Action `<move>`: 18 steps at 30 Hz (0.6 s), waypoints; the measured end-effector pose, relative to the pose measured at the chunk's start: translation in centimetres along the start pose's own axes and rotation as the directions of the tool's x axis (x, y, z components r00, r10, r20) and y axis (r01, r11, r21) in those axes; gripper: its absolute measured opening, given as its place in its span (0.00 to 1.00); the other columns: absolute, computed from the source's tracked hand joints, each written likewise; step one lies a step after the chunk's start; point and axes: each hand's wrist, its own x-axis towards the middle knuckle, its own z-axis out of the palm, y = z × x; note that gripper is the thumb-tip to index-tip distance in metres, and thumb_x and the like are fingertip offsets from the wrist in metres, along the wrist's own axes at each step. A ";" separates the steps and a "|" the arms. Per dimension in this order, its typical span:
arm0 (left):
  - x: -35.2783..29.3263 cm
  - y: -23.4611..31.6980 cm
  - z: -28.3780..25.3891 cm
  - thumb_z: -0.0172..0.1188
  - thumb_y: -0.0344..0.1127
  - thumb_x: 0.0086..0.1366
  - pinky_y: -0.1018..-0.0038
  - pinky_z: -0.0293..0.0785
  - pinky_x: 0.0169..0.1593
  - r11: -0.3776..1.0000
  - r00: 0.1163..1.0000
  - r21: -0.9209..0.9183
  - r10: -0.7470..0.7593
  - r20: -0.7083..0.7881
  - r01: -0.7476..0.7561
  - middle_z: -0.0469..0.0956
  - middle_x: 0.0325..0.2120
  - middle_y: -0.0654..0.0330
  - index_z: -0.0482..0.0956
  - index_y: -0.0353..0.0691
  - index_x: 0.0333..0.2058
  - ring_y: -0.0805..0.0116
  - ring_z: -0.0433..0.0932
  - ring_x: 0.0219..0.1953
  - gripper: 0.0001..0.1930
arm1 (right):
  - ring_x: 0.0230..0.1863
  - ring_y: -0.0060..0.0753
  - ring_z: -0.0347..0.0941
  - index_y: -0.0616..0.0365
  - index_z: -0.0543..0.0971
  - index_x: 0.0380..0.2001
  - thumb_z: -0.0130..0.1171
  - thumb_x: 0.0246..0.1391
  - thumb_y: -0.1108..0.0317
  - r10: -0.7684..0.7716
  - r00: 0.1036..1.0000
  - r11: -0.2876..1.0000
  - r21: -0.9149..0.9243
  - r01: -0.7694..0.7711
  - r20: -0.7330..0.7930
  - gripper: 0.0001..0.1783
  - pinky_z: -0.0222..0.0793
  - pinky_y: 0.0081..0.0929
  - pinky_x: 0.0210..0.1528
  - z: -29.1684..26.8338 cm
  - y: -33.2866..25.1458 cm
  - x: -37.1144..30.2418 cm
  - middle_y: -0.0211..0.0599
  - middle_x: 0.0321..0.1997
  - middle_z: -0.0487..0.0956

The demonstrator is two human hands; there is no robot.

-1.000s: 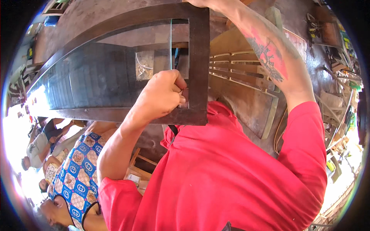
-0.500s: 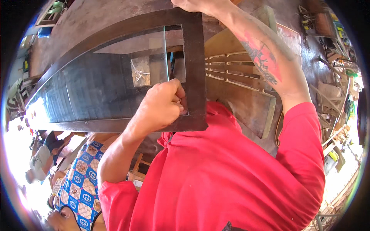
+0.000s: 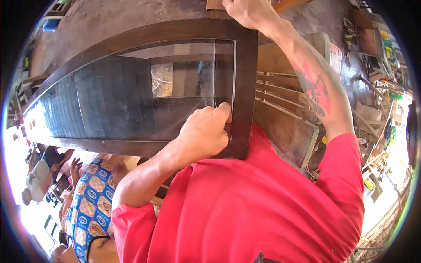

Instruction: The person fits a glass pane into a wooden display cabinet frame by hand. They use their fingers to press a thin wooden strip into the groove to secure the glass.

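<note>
the curled left hand [image 3: 204,131] touches glass [image 3: 118,96] in a dark frame [image 3: 246,87].

A bright red T-shirt [image 3: 250,206] covers the torso, its cloth loosely creased — the left sleeve [image 3: 133,221] and right sleeve [image 3: 340,164] both end near the elbow. The right forearm [image 3: 293,44] bears a tattoo [image 3: 316,90], dark branching lines against red patches. Left hand [image 3: 204,131] and right hand [image 3: 251,16] are bare.

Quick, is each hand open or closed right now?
Left hand: closed, curled over the glass pane; anything pinched is hidden.
Right hand: at the far corner of the dark wooden frame; open or closed cannot be told.
</note>
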 end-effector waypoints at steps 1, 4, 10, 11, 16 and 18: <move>0.3 0.0 -0.3 0.62 0.22 0.57 0.60 0.78 0.40 1.000 0.999 0.023 -0.001 0.040 0.000 0.84 0.28 0.45 0.76 0.30 0.38 0.49 0.86 0.36 0.09 | 0.71 0.84 0.53 0.70 0.79 0.45 0.53 0.57 0.68 -0.012 1.000 1.000 0.009 0.012 0.001 0.17 0.48 0.60 0.76 0.3 -0.4 0.3 0.82 0.68 0.60; 0.7 -0.5 -1.2 0.61 0.22 0.57 0.60 0.78 0.40 0.995 0.999 -0.093 0.033 -0.043 -0.037 0.84 0.28 0.45 0.76 0.30 0.38 0.49 0.86 0.36 0.09 | 0.71 0.83 0.53 0.71 0.79 0.45 0.54 0.57 0.68 0.050 0.999 0.998 0.036 -0.051 0.009 0.17 0.49 0.60 0.76 0.3 -0.5 -0.3 0.82 0.67 0.61; 0.9 0.4 -1.2 0.60 0.21 0.56 0.63 0.79 0.41 0.996 0.997 -0.054 -0.062 0.050 0.065 0.85 0.29 0.44 0.76 0.28 0.38 0.51 0.87 0.37 0.09 | 0.71 0.84 0.52 0.72 0.78 0.48 0.54 0.57 0.68 0.012 1.000 1.000 -0.002 -0.012 0.019 0.20 0.51 0.62 0.75 0.2 -0.6 0.1 0.81 0.69 0.58; 1.0 0.4 -1.3 0.60 0.21 0.57 0.63 0.80 0.41 0.994 0.996 -0.079 -0.066 0.067 0.071 0.85 0.29 0.44 0.76 0.28 0.38 0.52 0.87 0.38 0.09 | 0.71 0.85 0.51 0.72 0.78 0.48 0.54 0.57 0.68 0.034 0.999 0.999 0.031 -0.035 0.023 0.20 0.51 0.62 0.75 0.0 -0.8 0.1 0.82 0.69 0.57; 0.7 0.5 -1.7 0.60 0.21 0.57 0.64 0.79 0.42 0.976 0.990 -0.181 -0.111 0.082 0.124 0.85 0.30 0.44 0.76 0.28 0.37 0.53 0.87 0.38 0.09 | 0.72 0.85 0.49 0.72 0.77 0.49 0.53 0.57 0.68 0.027 0.997 0.999 0.025 -0.029 0.071 0.21 0.49 0.62 0.76 -0.1 -0.7 0.3 0.83 0.70 0.56; 0.4 0.3 -1.1 0.60 0.21 0.57 0.63 0.79 0.42 0.976 0.991 -0.171 -0.124 0.058 0.132 0.85 0.30 0.44 0.75 0.28 0.37 0.53 0.87 0.38 0.09 | 0.72 0.84 0.49 0.73 0.77 0.48 0.53 0.57 0.67 0.073 0.994 0.994 0.074 -0.079 0.079 0.21 0.47 0.61 0.76 -0.1 -0.9 0.3 0.83 0.69 0.57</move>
